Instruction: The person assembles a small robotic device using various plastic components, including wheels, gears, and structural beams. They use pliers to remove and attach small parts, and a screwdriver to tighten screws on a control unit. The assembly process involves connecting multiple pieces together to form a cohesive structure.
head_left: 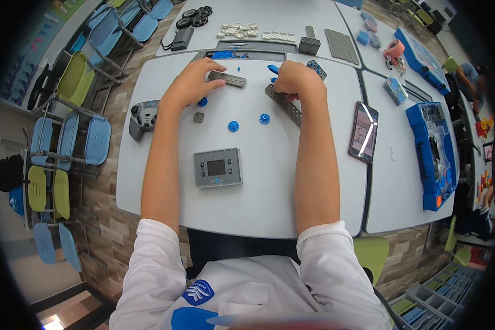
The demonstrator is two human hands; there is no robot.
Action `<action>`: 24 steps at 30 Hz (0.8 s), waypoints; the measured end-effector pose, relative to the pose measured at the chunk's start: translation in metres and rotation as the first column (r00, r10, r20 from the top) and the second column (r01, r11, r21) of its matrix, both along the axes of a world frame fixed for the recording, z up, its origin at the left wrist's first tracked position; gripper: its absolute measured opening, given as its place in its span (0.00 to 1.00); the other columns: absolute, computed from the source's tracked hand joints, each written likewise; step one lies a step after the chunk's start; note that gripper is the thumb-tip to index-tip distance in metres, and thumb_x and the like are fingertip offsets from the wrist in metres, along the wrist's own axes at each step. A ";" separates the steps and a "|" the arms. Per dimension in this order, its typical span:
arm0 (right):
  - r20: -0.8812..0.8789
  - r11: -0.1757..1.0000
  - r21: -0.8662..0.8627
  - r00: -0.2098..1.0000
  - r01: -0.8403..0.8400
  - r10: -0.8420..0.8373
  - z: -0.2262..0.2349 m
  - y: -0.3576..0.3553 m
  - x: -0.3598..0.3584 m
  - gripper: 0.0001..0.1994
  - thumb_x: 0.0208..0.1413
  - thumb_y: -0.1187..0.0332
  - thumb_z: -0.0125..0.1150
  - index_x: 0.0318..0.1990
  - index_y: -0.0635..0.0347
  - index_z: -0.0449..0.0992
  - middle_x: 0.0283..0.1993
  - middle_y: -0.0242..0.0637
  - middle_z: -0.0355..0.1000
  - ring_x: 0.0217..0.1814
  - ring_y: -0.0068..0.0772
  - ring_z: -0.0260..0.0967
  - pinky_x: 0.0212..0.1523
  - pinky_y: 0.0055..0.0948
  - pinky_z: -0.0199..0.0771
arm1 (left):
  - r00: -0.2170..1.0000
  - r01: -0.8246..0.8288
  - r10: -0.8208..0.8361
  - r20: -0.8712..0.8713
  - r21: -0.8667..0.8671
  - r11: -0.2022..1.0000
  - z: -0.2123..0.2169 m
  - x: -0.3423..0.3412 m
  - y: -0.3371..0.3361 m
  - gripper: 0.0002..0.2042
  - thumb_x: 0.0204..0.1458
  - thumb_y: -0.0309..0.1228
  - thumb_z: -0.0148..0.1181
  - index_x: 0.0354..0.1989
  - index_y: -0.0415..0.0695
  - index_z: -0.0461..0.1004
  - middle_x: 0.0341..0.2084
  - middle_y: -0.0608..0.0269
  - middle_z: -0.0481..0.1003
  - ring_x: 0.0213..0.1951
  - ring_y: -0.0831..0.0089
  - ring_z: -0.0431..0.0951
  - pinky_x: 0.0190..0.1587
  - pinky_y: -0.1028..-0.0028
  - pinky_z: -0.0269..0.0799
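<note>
My left hand point(195, 81) is spread at the far left of the table, its thumb against the left end of a short grey perforated beam point(234, 81). My right hand point(298, 80) is closed around a blue plastic piece point(273, 69), whose tips stick out to the left. Under that hand a longer grey perforated beam point(286, 105) slants toward me; the fingers partly hide it, and I cannot tell whether they grip it too. Closer to me lie two blue wheel-like discs, one on the left point(234, 126) and one on the right point(264, 119), and a small grey square plate point(199, 117).
A grey control box with a screen point(218, 168) sits in front of me. To its left is a game controller point(144, 116), to the right a phone point(363, 132). Beyond are a tray of blue pins point(230, 55), black wheels point(194, 18) and a blue case point(432, 157).
</note>
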State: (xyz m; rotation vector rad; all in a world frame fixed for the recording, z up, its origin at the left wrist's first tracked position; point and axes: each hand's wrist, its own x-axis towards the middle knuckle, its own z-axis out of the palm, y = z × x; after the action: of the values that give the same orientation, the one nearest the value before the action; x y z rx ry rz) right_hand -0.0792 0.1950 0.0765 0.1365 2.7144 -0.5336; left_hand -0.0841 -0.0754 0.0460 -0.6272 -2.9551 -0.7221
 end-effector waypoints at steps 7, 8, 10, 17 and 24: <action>-0.177 0.996 0.083 0.983 -0.044 0.058 0.003 -0.016 0.013 0.25 0.57 0.56 0.68 0.58 0.63 0.78 0.56 0.50 0.81 0.55 0.51 0.82 0.55 0.46 0.83 | 0.998 0.057 -0.059 0.009 0.088 0.994 -0.006 0.027 0.002 0.15 0.59 0.26 0.68 0.54 0.42 0.84 0.50 0.53 0.80 0.54 0.57 0.80 0.59 0.63 0.75; -0.173 0.997 0.067 0.984 -0.027 0.038 0.002 -0.016 0.021 0.29 0.58 0.53 0.68 0.62 0.63 0.75 0.59 0.52 0.79 0.58 0.53 0.81 0.59 0.48 0.81 | 0.998 0.049 -0.052 0.026 0.094 0.994 -0.005 0.030 0.004 0.15 0.59 0.26 0.68 0.54 0.41 0.84 0.50 0.53 0.80 0.53 0.56 0.80 0.59 0.63 0.75; -0.205 0.993 0.105 0.978 0.046 -0.024 -0.002 -0.012 0.041 0.32 0.58 0.52 0.70 0.64 0.63 0.72 0.61 0.54 0.76 0.62 0.54 0.79 0.59 0.48 0.81 | 0.998 0.033 -0.038 0.039 0.122 0.992 -0.006 0.037 0.006 0.14 0.60 0.26 0.67 0.54 0.40 0.84 0.50 0.52 0.81 0.53 0.56 0.80 0.58 0.62 0.75; -0.124 0.966 0.221 0.986 0.138 -0.113 -0.003 0.029 0.124 0.40 0.55 0.41 0.73 0.62 0.67 0.69 0.58 0.57 0.75 0.59 0.57 0.78 0.56 0.50 0.82 | 0.998 0.030 -0.016 -0.057 0.241 0.970 -0.020 0.050 -0.003 0.13 0.62 0.27 0.64 0.53 0.38 0.84 0.48 0.50 0.82 0.52 0.52 0.81 0.58 0.60 0.74; -0.006 0.965 0.198 0.985 0.171 -0.173 -0.006 0.032 0.162 0.48 0.48 0.35 0.76 0.60 0.71 0.69 0.56 0.60 0.77 0.58 0.55 0.79 0.54 0.46 0.83 | 0.985 0.081 -0.047 -0.165 0.208 0.975 -0.031 0.057 0.006 0.11 0.61 0.28 0.64 0.50 0.40 0.85 0.46 0.52 0.83 0.49 0.52 0.81 0.58 0.59 0.74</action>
State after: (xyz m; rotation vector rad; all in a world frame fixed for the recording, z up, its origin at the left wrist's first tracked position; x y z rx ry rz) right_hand 0.0827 0.2269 0.0701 0.4293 2.7548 -0.3063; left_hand -0.0274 -0.0690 0.0154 -0.7282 -2.6758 -0.9330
